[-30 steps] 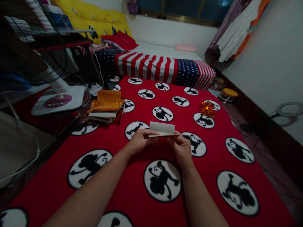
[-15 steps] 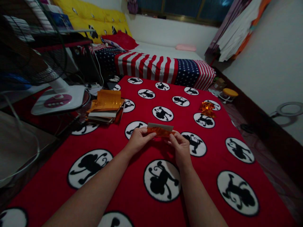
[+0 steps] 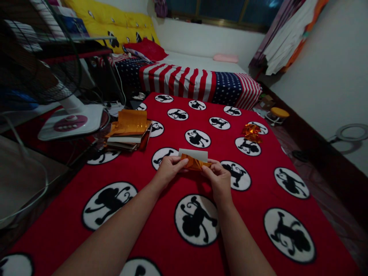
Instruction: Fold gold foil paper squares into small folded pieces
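Between my two hands is a sheet of shiny orange-gold foil paper (image 3: 194,162), its near edge folded over and its pale grey back (image 3: 193,154) showing along the far side. My left hand (image 3: 169,167) pinches the left end, thumb on top of the gold part. The right end is pinched by my right hand (image 3: 217,172), also thumb on top. Fingers beneath the paper are mostly hidden. The paper is held just above or on a red blanket (image 3: 161,214) with black monkey figures in white circles; which of these I cannot tell.
At the left edge of the blanket lies a stack of gold and pale paper sheets (image 3: 130,124). A crumpled shiny orange foil piece (image 3: 252,132) rests at the right. A fan base (image 3: 71,120) stands to the left. Beyond is a bed with a striped, starred cover (image 3: 184,80).
The paper has tilted, so more of its pale back shows at the far side. My right thumb has shifted slightly left; both hands keep their pinch.
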Action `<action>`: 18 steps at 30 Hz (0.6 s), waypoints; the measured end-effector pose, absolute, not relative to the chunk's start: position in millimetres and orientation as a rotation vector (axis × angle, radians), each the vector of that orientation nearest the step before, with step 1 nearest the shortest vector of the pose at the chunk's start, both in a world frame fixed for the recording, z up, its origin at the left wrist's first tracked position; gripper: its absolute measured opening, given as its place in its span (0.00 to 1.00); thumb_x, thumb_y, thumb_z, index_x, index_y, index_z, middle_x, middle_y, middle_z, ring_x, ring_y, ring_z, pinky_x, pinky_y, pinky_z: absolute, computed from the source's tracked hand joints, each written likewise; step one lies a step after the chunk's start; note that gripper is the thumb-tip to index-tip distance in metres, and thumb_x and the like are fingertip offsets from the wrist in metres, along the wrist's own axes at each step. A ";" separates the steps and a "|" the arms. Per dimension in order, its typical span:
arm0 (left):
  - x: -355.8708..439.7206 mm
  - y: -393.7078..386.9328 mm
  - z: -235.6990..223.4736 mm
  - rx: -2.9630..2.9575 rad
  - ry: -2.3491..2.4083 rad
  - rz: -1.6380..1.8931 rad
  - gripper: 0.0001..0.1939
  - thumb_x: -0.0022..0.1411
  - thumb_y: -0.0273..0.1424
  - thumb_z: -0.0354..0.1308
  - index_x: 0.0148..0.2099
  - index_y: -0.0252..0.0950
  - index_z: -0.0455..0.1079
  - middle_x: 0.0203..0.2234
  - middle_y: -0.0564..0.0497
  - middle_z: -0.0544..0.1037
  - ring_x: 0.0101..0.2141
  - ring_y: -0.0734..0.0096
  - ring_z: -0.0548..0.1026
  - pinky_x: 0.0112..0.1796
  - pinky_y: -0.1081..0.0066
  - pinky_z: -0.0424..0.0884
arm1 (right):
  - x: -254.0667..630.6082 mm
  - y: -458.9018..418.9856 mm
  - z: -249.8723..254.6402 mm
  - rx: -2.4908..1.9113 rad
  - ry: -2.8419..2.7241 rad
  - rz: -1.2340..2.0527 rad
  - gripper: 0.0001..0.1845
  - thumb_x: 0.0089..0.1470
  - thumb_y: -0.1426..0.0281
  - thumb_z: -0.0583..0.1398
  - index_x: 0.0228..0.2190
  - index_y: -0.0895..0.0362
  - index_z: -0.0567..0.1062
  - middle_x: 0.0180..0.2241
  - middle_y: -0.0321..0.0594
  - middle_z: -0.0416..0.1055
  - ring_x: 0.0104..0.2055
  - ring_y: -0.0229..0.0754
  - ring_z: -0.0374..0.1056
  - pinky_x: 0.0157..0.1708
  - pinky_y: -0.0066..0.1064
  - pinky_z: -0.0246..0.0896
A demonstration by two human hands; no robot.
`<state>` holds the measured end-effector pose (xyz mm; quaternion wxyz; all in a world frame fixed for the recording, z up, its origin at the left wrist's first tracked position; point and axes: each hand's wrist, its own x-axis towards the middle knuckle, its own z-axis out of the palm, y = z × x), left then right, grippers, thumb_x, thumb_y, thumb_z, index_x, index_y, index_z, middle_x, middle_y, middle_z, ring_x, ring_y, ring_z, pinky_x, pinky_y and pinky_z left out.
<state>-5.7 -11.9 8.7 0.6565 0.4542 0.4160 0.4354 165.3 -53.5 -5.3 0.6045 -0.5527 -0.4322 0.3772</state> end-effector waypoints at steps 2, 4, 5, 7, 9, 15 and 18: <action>-5.3 -11.0 6.7 1.044 0.967 0.995 0.22 0.46 0.42 0.69 0.36 0.28 0.79 0.32 0.46 0.81 0.31 0.67 0.78 0.35 0.70 0.76 | 164.7 -53.4 -6.2 -1.274 -0.994 0.822 0.17 0.43 0.62 0.69 0.17 0.57 0.69 0.43 0.45 0.69 0.43 0.46 0.68 0.36 0.34 0.69; -5.2 -10.4 4.4 1.069 0.972 0.992 0.21 0.46 0.42 0.69 0.37 0.28 0.79 0.31 0.46 0.81 0.31 0.66 0.78 0.35 0.69 0.76 | 163.8 -53.6 -5.8 -1.254 -0.972 0.823 0.16 0.42 0.62 0.69 0.19 0.57 0.70 0.44 0.44 0.69 0.42 0.45 0.69 0.36 0.34 0.69; -5.3 -10.2 3.7 1.083 0.971 0.991 0.21 0.46 0.41 0.68 0.37 0.28 0.79 0.31 0.46 0.81 0.31 0.66 0.78 0.35 0.68 0.76 | 163.4 -53.8 -5.2 -1.246 -0.959 0.841 0.16 0.42 0.61 0.69 0.20 0.57 0.70 0.45 0.44 0.70 0.41 0.44 0.69 0.36 0.33 0.69; -5.6 -10.5 3.2 1.109 0.967 0.993 0.20 0.47 0.40 0.68 0.38 0.29 0.79 0.31 0.47 0.81 0.31 0.65 0.78 0.35 0.68 0.76 | 163.0 -54.2 -3.5 -1.246 -0.936 0.897 0.17 0.41 0.61 0.69 0.19 0.57 0.70 0.43 0.43 0.72 0.38 0.43 0.70 0.34 0.32 0.69; -5.9 -11.1 4.4 1.118 0.958 0.996 0.20 0.46 0.39 0.68 0.38 0.29 0.79 0.31 0.48 0.81 0.31 0.65 0.78 0.35 0.68 0.76 | 163.3 -54.3 -1.9 -1.279 -0.922 0.954 0.17 0.40 0.61 0.69 0.19 0.57 0.70 0.37 0.42 0.75 0.32 0.41 0.70 0.30 0.31 0.67; -5.7 -12.9 11.1 1.035 0.922 0.968 0.21 0.45 0.42 0.69 0.36 0.29 0.78 0.30 0.48 0.80 0.32 0.66 0.77 0.35 0.69 0.77 | 164.8 -53.7 -0.1 -1.327 -0.880 0.965 0.15 0.38 0.63 0.71 0.20 0.57 0.72 0.24 0.35 0.72 0.26 0.38 0.67 0.28 0.29 0.63; -6.2 -12.3 11.0 0.995 0.930 0.955 0.21 0.45 0.44 0.69 0.33 0.30 0.78 0.30 0.48 0.80 0.32 0.66 0.77 0.34 0.69 0.77 | 164.4 -53.6 -0.6 -1.313 -0.855 0.933 0.14 0.37 0.65 0.71 0.19 0.57 0.72 0.24 0.35 0.72 0.27 0.37 0.67 0.29 0.29 0.63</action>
